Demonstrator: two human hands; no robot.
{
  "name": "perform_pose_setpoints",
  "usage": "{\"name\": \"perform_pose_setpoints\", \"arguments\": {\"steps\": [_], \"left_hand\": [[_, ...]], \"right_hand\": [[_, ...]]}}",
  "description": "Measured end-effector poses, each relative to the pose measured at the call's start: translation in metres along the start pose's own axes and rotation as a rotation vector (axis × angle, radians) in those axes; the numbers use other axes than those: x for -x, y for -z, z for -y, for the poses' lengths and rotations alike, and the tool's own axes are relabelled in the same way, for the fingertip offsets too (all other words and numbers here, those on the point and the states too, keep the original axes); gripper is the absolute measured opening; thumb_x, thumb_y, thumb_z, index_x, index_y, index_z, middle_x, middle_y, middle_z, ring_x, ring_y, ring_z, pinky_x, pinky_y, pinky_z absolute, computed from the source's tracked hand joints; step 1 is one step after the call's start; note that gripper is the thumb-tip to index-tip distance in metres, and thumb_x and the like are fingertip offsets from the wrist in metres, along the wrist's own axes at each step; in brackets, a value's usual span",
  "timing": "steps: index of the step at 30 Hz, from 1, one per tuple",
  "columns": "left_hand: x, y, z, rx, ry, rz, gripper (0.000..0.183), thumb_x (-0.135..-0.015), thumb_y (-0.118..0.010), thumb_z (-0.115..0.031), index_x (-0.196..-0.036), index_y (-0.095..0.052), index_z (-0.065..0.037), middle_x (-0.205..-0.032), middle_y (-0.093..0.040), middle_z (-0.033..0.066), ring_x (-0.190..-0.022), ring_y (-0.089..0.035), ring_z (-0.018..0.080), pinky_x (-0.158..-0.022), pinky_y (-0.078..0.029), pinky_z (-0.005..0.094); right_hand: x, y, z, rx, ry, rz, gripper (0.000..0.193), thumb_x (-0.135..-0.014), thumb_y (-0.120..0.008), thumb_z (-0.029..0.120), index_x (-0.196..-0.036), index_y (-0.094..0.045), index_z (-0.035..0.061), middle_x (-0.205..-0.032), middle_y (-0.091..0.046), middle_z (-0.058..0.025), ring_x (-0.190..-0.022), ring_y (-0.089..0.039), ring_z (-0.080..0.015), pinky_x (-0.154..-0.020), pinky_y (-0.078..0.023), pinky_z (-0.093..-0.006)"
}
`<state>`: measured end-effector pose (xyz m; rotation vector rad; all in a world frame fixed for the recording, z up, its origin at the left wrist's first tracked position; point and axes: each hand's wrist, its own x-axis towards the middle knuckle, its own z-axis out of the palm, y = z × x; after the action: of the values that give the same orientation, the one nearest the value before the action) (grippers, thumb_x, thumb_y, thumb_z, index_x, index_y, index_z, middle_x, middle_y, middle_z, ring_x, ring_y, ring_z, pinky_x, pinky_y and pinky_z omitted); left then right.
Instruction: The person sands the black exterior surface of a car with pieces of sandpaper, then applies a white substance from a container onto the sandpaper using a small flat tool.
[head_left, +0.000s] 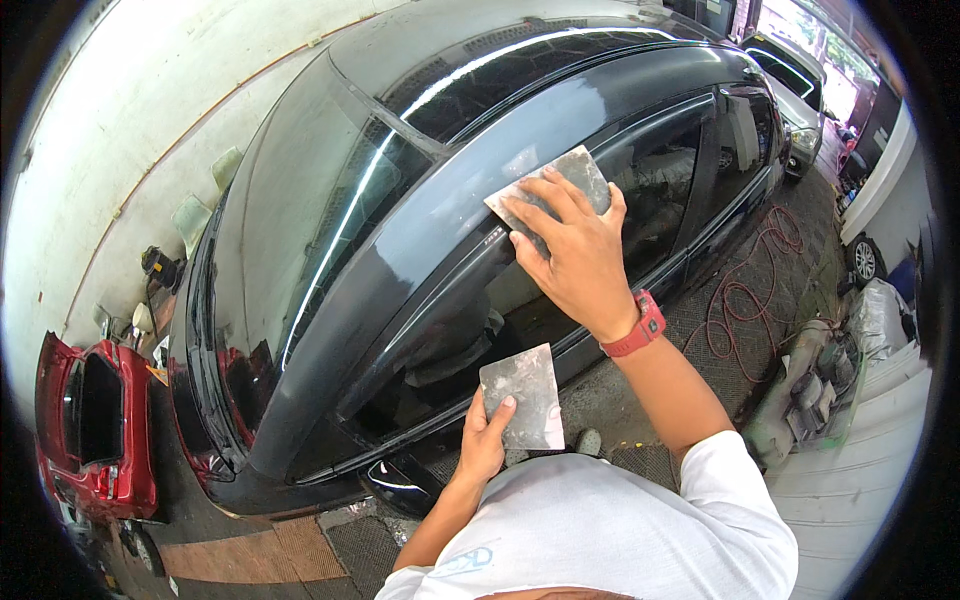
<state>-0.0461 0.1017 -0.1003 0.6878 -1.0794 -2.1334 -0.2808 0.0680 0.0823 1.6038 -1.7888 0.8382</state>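
Observation:
My right hand [572, 252] lies flat on a grey square sanding sheet [570, 170], pressing it against the black car [420, 220] along the edge of the roof above the side window. A red watch sits on that wrist. My left hand [484, 445] holds a second grey, smeared square sheet [525, 395] by its lower corner, upright and clear of the car, in front of the door. A white shirt fills the lower edge.
A red car door [95, 425] leans at the far left by the white wall. A red hose [745, 290] lies coiled on the floor right of the car. Tools and bags [830, 370] clutter the right side. Another vehicle [795, 90] stands behind.

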Motion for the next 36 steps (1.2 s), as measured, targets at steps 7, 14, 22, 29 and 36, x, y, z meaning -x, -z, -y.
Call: {"name": "perform_pose_setpoints", "arguments": {"steps": [7, 14, 22, 29, 36], "left_hand": [[0.005, -0.008, -0.012, -0.085, -0.128, -0.089, 0.044, -0.111, -0.062, -0.018, -0.150, -0.051, -0.001, -0.134, -0.066, 0.0067, -0.121, -0.060, 0.0143, -0.108, -0.046, 0.0321], [-0.017, -0.035, -0.067, -0.040, -0.597, -0.431, 0.054, -0.112, -0.059, -0.025, -0.157, -0.041, -0.002, -0.145, -0.057, 0.0138, -0.126, -0.060, 0.0226, -0.111, -0.047, 0.0392], [-0.020, -0.050, -0.099, 0.205, -0.490, -0.277, 0.048, -0.111, -0.058, -0.017, -0.155, -0.045, -0.005, -0.140, -0.062, 0.0108, -0.126, -0.062, 0.0217, -0.108, -0.052, 0.0401], [-0.016, -0.042, -0.084, 0.156, -0.429, -0.216, 0.054, -0.109, -0.061, -0.023, -0.158, -0.044, -0.007, -0.142, -0.061, 0.0111, -0.123, -0.064, 0.0243, -0.105, -0.053, 0.0425], [-0.006, -0.030, -0.061, 0.106, -0.348, -0.281, 0.055, -0.108, -0.063, -0.022, -0.157, -0.045, -0.006, -0.143, -0.061, 0.0105, -0.129, -0.062, 0.0232, -0.112, -0.049, 0.0417]], "right_hand": [[0.016, 0.020, 0.021, -0.083, 0.051, 0.122, 0.037, -0.093, -0.073, 0.024, -0.129, -0.074, 0.0192, -0.142, -0.065, -0.0030, -0.144, -0.053, -0.0280, -0.116, -0.024, -0.0700], [0.086, 0.071, 0.025, -1.085, -0.153, 0.403, 0.043, -0.097, -0.072, 0.026, -0.139, -0.073, 0.0145, -0.152, -0.060, -0.0105, -0.148, -0.050, -0.0334, -0.123, -0.033, -0.0536], [0.120, 0.071, 0.011, -0.357, 0.006, 0.485, 0.045, -0.092, -0.076, 0.028, -0.137, -0.074, 0.0252, -0.145, -0.064, -0.0064, -0.146, -0.052, -0.0324, -0.117, -0.036, -0.0549], [0.093, 0.072, -0.048, -2.044, -0.765, -0.486, 0.066, -0.108, -0.055, 0.048, -0.153, -0.049, 0.0004, -0.149, -0.059, -0.0211, -0.137, -0.059, -0.0434, -0.106, -0.053, -0.0725], [0.052, 0.008, -0.051, -1.960, -0.888, -0.585, 0.034, -0.102, -0.065, 0.001, -0.136, -0.064, -0.0002, -0.127, -0.072, -0.0103, -0.115, -0.072, -0.0264, -0.100, -0.060, -0.0458]]}}
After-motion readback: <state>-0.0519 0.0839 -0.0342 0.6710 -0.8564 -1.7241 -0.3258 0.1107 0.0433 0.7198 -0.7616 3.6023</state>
